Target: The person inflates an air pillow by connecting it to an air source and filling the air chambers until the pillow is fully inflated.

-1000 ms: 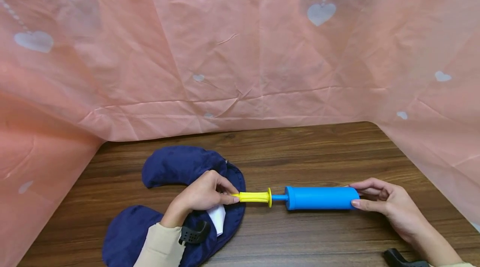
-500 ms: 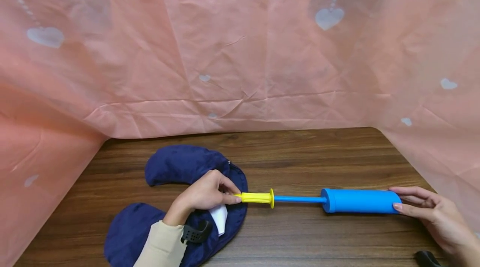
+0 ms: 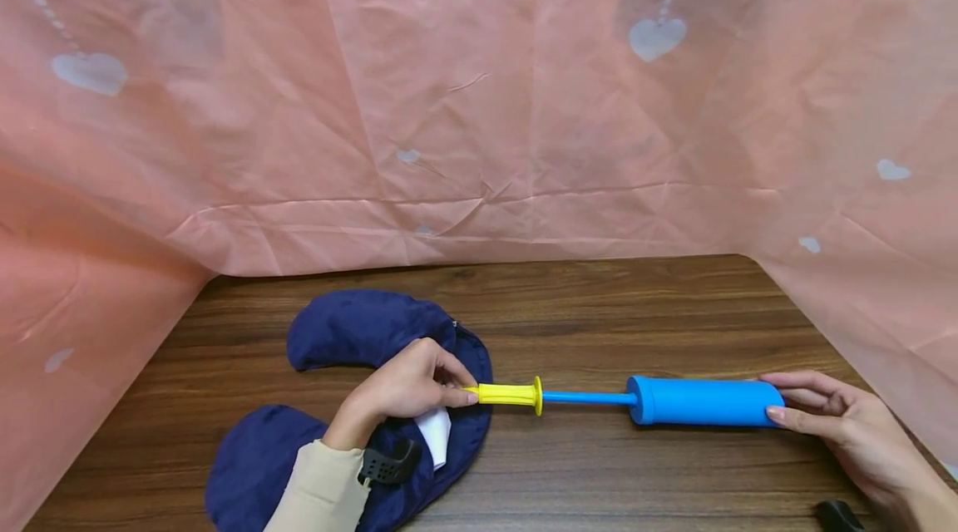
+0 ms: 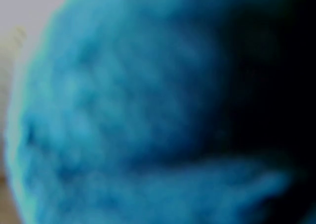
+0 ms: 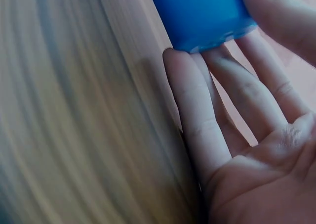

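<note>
A hand pump with a blue barrel (image 3: 707, 401), a thin blue rod (image 3: 587, 397) and a yellow end piece (image 3: 509, 394) lies across the view, its rod well drawn out. My left hand (image 3: 407, 382) pinches the tip of the yellow piece over a navy U-shaped neck pillow (image 3: 367, 324); the fingers hide where tip and pillow meet. A white flap (image 3: 434, 436) shows below that hand. At the barrel's far end, my right hand (image 3: 838, 416) holds it between thumb and fingers. In the right wrist view the fingers (image 5: 197, 100) reach the barrel's end (image 5: 202, 16).
Beneath everything is a dark wood-grain table (image 3: 621, 307). A pink sheet with pale hearts (image 3: 479, 100) encloses its back and sides. Blurred blue pillow fabric (image 4: 113, 95) fills much of the left wrist view.
My right hand first pulled the barrel rightward, lengthening the exposed rod, then brought it slightly back left. The left hand keeps its pinch on the hand pump's yellow tip.
</note>
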`<state>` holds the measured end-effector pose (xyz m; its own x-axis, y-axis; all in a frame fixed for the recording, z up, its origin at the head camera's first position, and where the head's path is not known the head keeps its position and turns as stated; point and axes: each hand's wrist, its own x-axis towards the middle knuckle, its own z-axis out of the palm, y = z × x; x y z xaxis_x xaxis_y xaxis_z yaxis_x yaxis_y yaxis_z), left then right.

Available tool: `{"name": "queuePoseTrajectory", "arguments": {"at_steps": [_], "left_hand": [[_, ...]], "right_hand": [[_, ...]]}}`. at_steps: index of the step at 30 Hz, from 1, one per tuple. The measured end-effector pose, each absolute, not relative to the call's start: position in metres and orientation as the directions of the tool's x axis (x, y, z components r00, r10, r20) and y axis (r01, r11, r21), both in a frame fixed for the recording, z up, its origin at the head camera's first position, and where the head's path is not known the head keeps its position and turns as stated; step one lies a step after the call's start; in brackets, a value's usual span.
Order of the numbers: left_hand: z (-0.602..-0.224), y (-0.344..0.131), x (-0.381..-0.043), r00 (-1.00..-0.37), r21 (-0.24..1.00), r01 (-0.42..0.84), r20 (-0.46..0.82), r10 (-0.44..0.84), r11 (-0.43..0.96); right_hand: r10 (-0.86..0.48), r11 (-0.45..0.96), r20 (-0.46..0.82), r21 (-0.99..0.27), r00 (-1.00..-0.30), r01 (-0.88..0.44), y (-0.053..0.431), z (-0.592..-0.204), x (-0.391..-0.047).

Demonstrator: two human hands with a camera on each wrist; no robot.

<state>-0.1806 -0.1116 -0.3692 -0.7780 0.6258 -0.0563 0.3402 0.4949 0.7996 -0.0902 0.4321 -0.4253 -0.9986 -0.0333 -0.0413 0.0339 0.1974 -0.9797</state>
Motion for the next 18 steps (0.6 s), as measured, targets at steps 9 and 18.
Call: {"name": "queuePoseTrajectory", "arguments": {"at_steps": [9, 18], "left_hand": [[-0.370, -0.110, -0.180, -0.781, 0.785, 0.358, -0.045, 0.624, 0.505], [-0.371, -0.107, -0.181, -0.777, 0.783, 0.364, -0.044, 0.628, 0.505]], "right_hand": [[-0.050, 0.238, -0.068, -0.970, -0.996, 0.054, 0.391, -0.422, -0.098], [-0.067, 0.278, -0.083, -0.959, -0.994, 0.062, 0.350, -0.419, -0.100]]}}
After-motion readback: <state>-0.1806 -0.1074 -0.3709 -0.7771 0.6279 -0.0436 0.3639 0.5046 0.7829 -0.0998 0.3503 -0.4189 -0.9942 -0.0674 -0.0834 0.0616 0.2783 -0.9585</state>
